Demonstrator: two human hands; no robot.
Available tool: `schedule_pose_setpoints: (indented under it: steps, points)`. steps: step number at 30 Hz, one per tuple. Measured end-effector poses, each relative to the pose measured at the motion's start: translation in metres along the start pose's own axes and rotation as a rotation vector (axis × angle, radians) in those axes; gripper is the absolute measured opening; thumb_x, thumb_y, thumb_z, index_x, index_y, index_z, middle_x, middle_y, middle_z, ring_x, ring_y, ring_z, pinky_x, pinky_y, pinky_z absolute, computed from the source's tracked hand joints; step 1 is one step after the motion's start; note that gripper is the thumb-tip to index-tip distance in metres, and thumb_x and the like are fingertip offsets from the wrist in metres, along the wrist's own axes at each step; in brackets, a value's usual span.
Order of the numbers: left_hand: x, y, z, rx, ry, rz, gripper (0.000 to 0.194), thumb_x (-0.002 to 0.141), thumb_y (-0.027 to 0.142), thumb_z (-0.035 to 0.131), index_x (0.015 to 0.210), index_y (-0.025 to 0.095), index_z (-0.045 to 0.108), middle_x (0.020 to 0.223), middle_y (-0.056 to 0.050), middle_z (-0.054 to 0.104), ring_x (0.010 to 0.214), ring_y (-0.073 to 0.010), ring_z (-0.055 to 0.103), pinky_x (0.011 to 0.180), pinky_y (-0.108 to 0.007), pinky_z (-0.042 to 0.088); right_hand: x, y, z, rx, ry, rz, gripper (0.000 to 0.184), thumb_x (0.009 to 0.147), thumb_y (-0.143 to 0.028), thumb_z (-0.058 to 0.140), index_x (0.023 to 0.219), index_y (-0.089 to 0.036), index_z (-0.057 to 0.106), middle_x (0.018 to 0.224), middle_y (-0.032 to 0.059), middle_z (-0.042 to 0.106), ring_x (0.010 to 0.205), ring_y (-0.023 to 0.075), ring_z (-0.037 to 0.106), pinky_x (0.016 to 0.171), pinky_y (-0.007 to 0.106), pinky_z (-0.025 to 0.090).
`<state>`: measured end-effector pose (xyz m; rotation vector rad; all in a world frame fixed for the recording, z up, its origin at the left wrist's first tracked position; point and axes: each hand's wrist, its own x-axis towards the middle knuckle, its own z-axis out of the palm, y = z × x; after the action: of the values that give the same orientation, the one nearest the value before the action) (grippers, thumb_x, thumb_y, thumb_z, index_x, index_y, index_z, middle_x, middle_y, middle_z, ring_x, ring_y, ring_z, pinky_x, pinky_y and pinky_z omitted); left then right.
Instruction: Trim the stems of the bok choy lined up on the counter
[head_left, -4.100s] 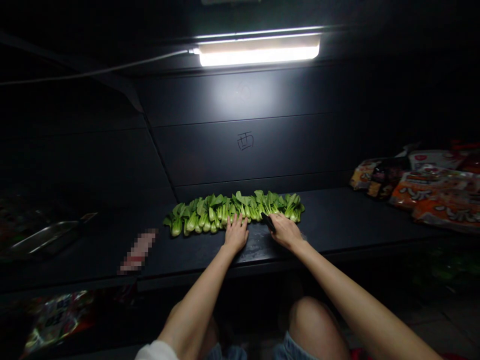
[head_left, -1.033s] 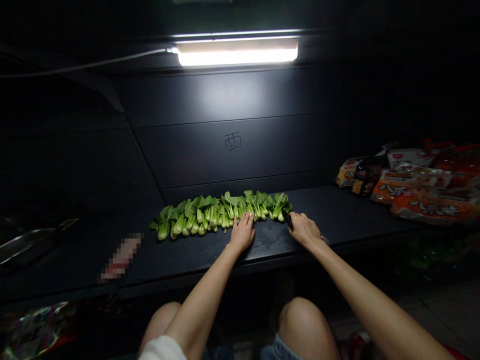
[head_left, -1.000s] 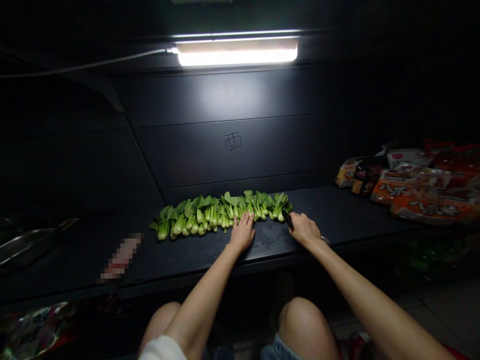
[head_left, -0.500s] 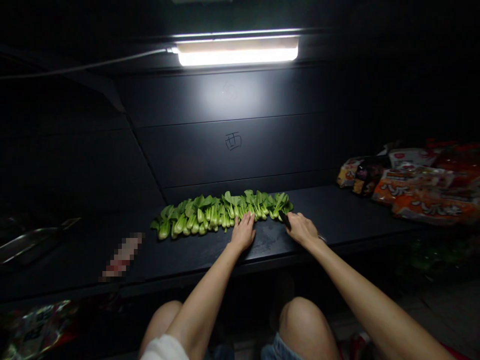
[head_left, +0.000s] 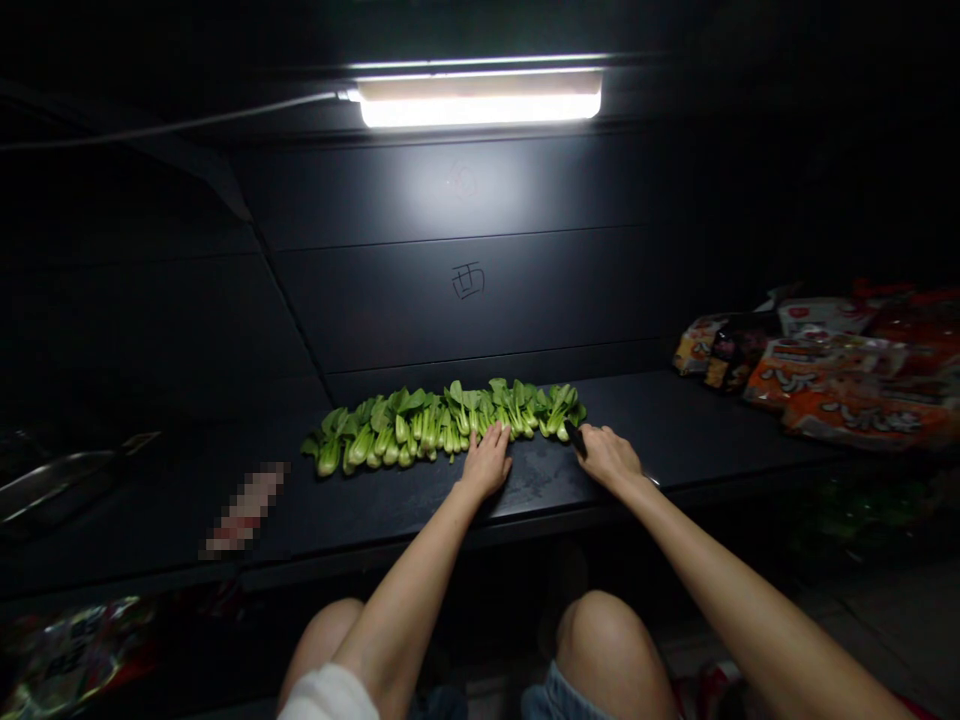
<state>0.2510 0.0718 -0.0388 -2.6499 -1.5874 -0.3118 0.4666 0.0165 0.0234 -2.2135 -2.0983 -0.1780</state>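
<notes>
A long row of bok choy (head_left: 442, 422) lies side by side on the black counter (head_left: 712, 420), with white stems toward me and leaves away. My left hand (head_left: 486, 465) rests palm down on the counter, fingers apart, its fingertips at the stems near the row's right part. My right hand (head_left: 609, 458) sits just past the row's right end, closed around a small black tool (head_left: 575, 438). The tool's dark end points at the last plants, and its exact kind cannot be told.
A pixelated pale packet (head_left: 246, 510) lies on the counter left of the row, and a metal tray (head_left: 56, 485) stands at far left. Colourful food bags (head_left: 847, 390) are piled at right. A lit strip lamp (head_left: 480, 105) hangs above the dark panelled wall (head_left: 469, 300).
Since the oldest frame, both hands have shifted right along the row, and my right hand now sits at its end. Over the last second they have barely moved.
</notes>
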Motion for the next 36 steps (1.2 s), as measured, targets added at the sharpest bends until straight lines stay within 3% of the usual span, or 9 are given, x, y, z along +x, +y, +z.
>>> schedule_pose_setpoints:
  steps: [9,15,29,36]
  points:
    - [0.000,-0.001,0.000,0.015,-0.006,-0.006,0.062,0.090,0.027,0.042,0.148,0.020,0.021,0.155,-0.010,0.025,0.142,-0.0232,0.025,0.116,-0.051,0.018,0.000,0.001,0.000,-0.008,-0.005,0.034,0.025,0.090,-0.024,0.045,0.107,-0.013,0.060,0.101,0.0154,0.067,0.099,0.0243,0.061,0.075,0.029,0.044]
    - [-0.002,-0.004,-0.008,-0.038,-0.025,-0.024,0.061,0.090,0.027,0.042,0.147,0.018,0.023,0.156,-0.011,0.023,0.143,-0.0241,0.021,0.116,-0.052,0.017,0.000,-0.003,0.001,-0.003,0.011,-0.052,0.025,0.088,-0.024,0.048,0.107,-0.013,0.059,0.103,0.0135,0.067,0.100,0.0235,0.061,0.077,0.028,0.043]
    - [-0.021,-0.057,-0.013,0.084,0.105,-0.120,0.059,0.089,0.027,0.041,0.146,0.021,0.028,0.155,-0.010,0.027,0.144,-0.0253,0.019,0.117,-0.054,0.012,0.014,-0.049,0.004,0.035,0.025,-0.197,0.021,0.087,-0.020,0.048,0.105,-0.014,0.058,0.104,0.0127,0.067,0.105,0.0236,0.057,0.079,0.027,0.040]
    - [-0.029,-0.071,-0.014,0.102,0.129,-0.151,0.055,0.089,0.027,0.040,0.143,0.019,0.034,0.154,-0.011,0.030,0.144,-0.0255,0.020,0.116,-0.056,0.011,0.017,-0.063,0.008,0.025,0.039,-0.211,0.025,0.087,-0.022,0.048,0.109,-0.014,0.056,0.107,0.0128,0.066,0.105,0.0234,0.057,0.080,0.028,0.040]
